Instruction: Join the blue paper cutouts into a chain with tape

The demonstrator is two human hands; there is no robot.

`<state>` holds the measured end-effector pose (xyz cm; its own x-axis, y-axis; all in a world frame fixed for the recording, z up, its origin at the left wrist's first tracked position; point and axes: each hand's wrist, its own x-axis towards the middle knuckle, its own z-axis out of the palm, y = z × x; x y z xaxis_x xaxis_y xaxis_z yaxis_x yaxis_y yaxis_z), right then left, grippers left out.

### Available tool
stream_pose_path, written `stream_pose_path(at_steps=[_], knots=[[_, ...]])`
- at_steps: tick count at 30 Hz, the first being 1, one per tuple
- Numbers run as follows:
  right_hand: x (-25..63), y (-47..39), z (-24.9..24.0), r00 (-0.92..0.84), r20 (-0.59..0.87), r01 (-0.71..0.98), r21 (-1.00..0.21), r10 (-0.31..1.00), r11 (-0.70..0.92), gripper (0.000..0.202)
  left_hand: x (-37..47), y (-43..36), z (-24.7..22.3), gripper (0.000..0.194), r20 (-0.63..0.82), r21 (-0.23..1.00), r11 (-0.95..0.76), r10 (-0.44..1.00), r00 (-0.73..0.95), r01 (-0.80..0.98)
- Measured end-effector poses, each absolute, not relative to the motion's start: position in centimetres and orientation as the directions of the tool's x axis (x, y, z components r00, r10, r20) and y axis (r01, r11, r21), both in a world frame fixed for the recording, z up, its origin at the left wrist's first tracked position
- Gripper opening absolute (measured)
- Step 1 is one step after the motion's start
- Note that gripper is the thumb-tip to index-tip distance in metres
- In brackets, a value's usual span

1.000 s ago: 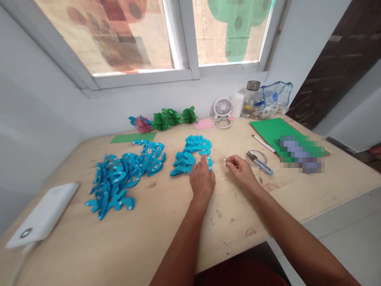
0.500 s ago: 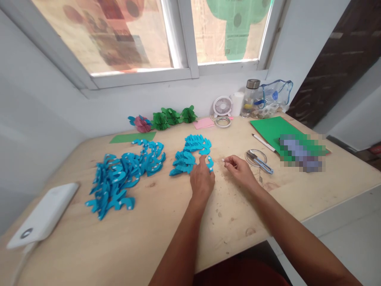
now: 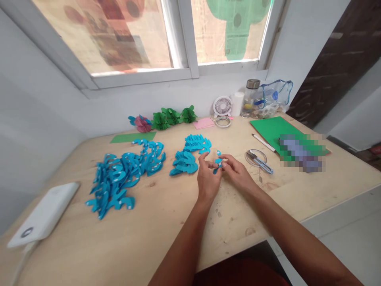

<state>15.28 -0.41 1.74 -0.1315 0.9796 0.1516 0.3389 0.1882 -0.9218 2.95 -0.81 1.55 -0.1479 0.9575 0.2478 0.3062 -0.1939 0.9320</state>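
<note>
Light wooden counter (image 3: 166, 230), left to right. White flat rectangular device with a cable (image 3: 44, 214): far left of the fingers, near side. Heap of curved blue paper pieces with white patches (image 3: 125, 171): well left of the fingers. Flat green paper strip (image 3: 133, 137): behind that heap, left of and beyond the fingers. Pink-and-blue folded paper ball (image 3: 143, 123), then three green folded paper clusters (image 3: 171, 117): beyond the fingers, by the wall. Two fanned batches of blue paper pieces (image 3: 183, 162): just left of the left fingers, one further back.

Left hand (image 3: 209, 182): index raised, other fingers clamped on a small curved blue paper piece with white patches (image 3: 218, 162). Piece sits between the two hands. Small white round fan (image 3: 222, 106): beyond the fingers. Right hand (image 3: 236, 171): fingertips together, pinching the piece's right edge; exact contact partly hidden.

Clear bottle with metal lid (image 3: 250, 99): beyond and right of the fingers. Blue-handled cutter (image 3: 261, 163) on a clear ring (image 3: 263, 155), white pen (image 3: 263, 142), green sheet (image 3: 268, 126): right of the right fingers, in that order. Pixelated item on the sheet: can't identify.
</note>
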Motion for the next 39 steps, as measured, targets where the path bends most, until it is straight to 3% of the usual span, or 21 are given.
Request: stream_pose_path(at_steps=[13, 17, 24, 33, 39], knots=[[15.5, 0.0, 2.2, -0.002, 0.210, 0.249, -0.947, 0.978, 0.204, 0.031, 3.2, -1.0, 1.8, 0.056, 0.232, 0.955, -0.189, 0.956, -0.178, 0.227], [15.7, 0.0, 2.4, 0.033, 0.220, 0.236, -0.950, 0.975, 0.206, 0.031, 3.4, -0.8, 1.5, 0.052, 0.168, 0.985, -0.160, 0.973, -0.160, 0.061], [15.8, 0.1, 2.5, 0.071, 0.231, 0.257, -0.944, 0.970, 0.206, 0.030, 3.7, -1.0, 1.9, 0.048, -0.066, 0.972, 0.043, 0.994, -0.090, -0.230], [15.7, -0.1, 3.0, 0.030, 0.149, 0.243, -0.960, 0.988, 0.137, 0.022, 3.3, -0.8, 2.2, 0.050, -0.013, 0.991, -0.012, 0.981, -0.194, -0.130], [15.5, -0.1, 2.5, -0.021, 0.125, 0.266, -0.956, 0.992, 0.126, 0.024, 3.4, -0.7, 2.0, 0.052, -0.001, 0.991, -0.024, 0.984, -0.177, -0.135]])
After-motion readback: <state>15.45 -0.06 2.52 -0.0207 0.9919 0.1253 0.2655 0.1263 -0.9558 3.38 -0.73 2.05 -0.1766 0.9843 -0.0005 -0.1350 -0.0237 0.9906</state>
